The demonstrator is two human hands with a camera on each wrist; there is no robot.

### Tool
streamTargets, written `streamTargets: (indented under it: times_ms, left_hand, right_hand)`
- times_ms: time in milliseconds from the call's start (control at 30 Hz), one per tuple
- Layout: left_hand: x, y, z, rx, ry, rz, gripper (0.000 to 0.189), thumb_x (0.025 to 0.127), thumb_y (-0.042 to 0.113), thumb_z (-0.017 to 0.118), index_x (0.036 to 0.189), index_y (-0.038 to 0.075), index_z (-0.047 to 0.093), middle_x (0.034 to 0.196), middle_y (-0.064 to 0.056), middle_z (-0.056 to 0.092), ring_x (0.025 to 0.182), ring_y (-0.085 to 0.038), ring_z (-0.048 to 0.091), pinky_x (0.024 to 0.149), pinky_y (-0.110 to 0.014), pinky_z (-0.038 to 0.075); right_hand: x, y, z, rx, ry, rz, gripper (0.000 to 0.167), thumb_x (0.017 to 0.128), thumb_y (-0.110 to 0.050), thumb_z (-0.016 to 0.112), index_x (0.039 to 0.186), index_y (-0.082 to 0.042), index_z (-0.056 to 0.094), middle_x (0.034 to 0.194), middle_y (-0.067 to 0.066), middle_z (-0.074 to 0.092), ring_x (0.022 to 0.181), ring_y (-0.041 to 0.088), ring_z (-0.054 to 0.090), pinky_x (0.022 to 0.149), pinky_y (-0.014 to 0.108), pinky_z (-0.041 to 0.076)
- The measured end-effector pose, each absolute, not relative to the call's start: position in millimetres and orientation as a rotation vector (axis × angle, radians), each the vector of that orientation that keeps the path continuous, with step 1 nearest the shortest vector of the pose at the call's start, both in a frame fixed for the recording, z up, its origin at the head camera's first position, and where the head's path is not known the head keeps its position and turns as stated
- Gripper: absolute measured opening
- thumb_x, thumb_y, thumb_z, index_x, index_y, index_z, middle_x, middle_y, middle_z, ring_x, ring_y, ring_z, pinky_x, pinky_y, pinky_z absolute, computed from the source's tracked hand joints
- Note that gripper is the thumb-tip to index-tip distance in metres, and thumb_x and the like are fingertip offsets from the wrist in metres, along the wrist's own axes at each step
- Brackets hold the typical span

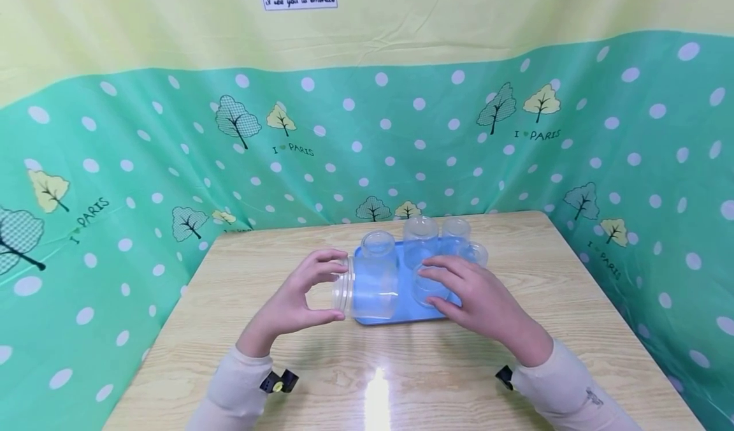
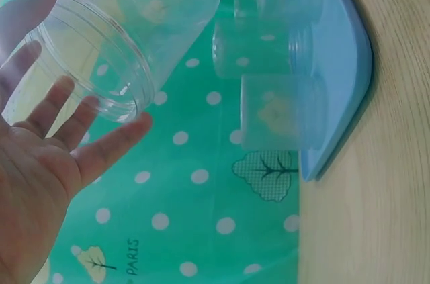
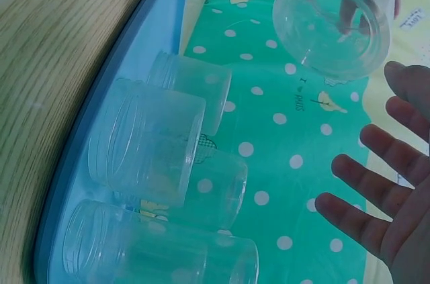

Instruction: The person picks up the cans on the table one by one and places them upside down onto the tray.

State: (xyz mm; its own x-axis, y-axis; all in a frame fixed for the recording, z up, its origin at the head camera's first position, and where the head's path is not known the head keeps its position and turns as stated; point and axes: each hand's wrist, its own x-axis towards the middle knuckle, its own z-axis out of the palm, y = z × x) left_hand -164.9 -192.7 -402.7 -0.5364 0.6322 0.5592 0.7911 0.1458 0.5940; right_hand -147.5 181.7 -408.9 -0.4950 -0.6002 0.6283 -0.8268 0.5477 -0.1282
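Note:
My left hand (image 1: 301, 291) grips a large clear plastic jar (image 1: 373, 287) by its threaded mouth end. The jar lies sideways in the air in front of the blue tray, its base pointing right. In the left wrist view, thumb and fingers (image 2: 114, 146) spread around the rim. My right hand (image 1: 478, 297) hovers at the tray's right side with fingers loosely spread, holding nothing. The right wrist view shows a gap between its fingers (image 3: 363, 220) and the held jar's base (image 3: 329, 29).
The blue tray (image 1: 404, 313) rests on a wood-grain table (image 1: 275, 367). Several clear jars (image 1: 421, 243) stand on it, threaded ends down, close together; a smaller jar (image 2: 279, 109) is near one edge. A green and yellow curtain (image 1: 367, 125) surrounds the table's back and sides.

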Motion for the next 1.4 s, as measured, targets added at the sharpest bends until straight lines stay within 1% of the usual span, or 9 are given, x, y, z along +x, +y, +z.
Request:
streamTargets:
  times_ms: [133,267,433,533,633,933,1100,1200,1400]
  left_hand:
    - [-163.7,-191.4,-403.1,-1.391,-2.254,-1.373,0.076,0.074,0.004,0.091,0.140,0.007,0.054,0.151,-0.021,0.042,0.134,-0.025,0.051,0.103,-0.043,0.056]
    - [-163.8,-189.9,-405.3,-1.402,-2.221,-1.424,0.076,0.074,0.002,0.091,0.140,0.006,0.054,0.151,-0.023,0.041,0.135,-0.026,0.051,0.105,-0.042,0.054]
    - [-163.9,-187.3,-410.1,-1.430,-2.176,-1.492,0.075,0.075,0.001,0.090,0.139,0.003,0.052,0.150,-0.025,0.041,0.137,-0.028,0.049,0.106,-0.043,0.054]
    - [-164.3,-185.6,-413.3,-1.443,-2.157,-1.518,0.075,0.075,-0.001,0.090,0.139,0.001,0.052,0.149,-0.026,0.040,0.137,-0.029,0.049,0.106,-0.044,0.054]
    - [-164.9,-184.1,-416.1,-1.445,-2.142,-1.536,0.075,0.074,-0.002,0.090,0.139,0.001,0.051,0.149,-0.028,0.040,0.137,-0.030,0.048,0.106,-0.044,0.054]
    - [-166.2,-174.8,-419.7,-1.471,-2.073,-1.588,0.078,0.071,-0.004,0.091,0.137,-0.001,0.050,0.147,-0.031,0.038,0.138,-0.033,0.046,0.104,-0.045,0.055]
    - [-166.8,-169.8,-422.0,-1.482,-2.032,-1.596,0.080,0.067,-0.005,0.092,0.136,-0.002,0.051,0.146,-0.032,0.038,0.137,-0.034,0.046,0.102,-0.047,0.056]
    - [-166.0,-167.6,-422.8,-1.474,-2.023,-1.617,0.079,0.068,-0.005,0.092,0.135,-0.002,0.052,0.146,-0.032,0.038,0.137,-0.034,0.046,0.102,-0.048,0.056]
    - [-164.4,-164.6,-424.4,-1.459,-2.009,-1.659,0.078,0.069,-0.006,0.091,0.136,0.000,0.052,0.147,-0.030,0.038,0.138,-0.036,0.045,0.101,-0.048,0.056]
  right_hand:
    - [-147.4,182.5,-408.7,1.136,-2.267,0.583,0.052,0.086,-0.028,0.084,0.134,-0.018,0.066,0.137,0.004,0.063,0.124,0.023,0.062,0.098,0.044,0.058]
    - [-146.4,182.7,-407.3,1.111,-2.287,0.626,0.055,0.085,-0.026,0.085,0.135,-0.018,0.065,0.139,0.005,0.062,0.126,0.022,0.061,0.100,0.041,0.056]
    - [-146.9,183.6,-405.8,1.084,-2.301,0.733,0.053,0.088,-0.028,0.083,0.136,-0.014,0.064,0.143,0.003,0.059,0.130,0.021,0.058,0.109,0.027,0.048]
    - [-147.8,184.1,-405.7,1.085,-2.293,0.802,0.055,0.089,-0.028,0.082,0.138,-0.014,0.063,0.144,0.003,0.058,0.131,0.021,0.057,0.112,0.018,0.042]
    - [-149.0,184.2,-406.3,1.093,-2.284,0.862,0.057,0.088,-0.026,0.082,0.140,-0.016,0.061,0.145,0.004,0.057,0.132,0.022,0.056,0.113,0.015,0.039]
    - [-148.4,178.5,-413.3,1.101,-2.292,1.053,0.070,0.085,-0.019,0.085,0.148,-0.020,0.053,0.151,0.008,0.050,0.140,0.025,0.047,0.117,0.024,0.039]
    - [-144.7,172.9,-414.0,1.129,-2.286,1.192,0.073,0.085,-0.015,0.085,0.150,-0.019,0.050,0.155,0.009,0.046,0.141,0.024,0.046,0.113,0.032,0.047]
    - [-143.2,170.4,-414.5,1.148,-2.266,1.319,0.075,0.084,-0.010,0.085,0.150,-0.016,0.049,0.155,0.011,0.045,0.140,0.023,0.047,0.108,0.037,0.052]
    - [-141.2,167.8,-416.2,1.149,-2.249,1.471,0.080,0.082,-0.008,0.086,0.152,-0.016,0.047,0.158,0.010,0.042,0.143,0.020,0.044,0.107,0.043,0.052]
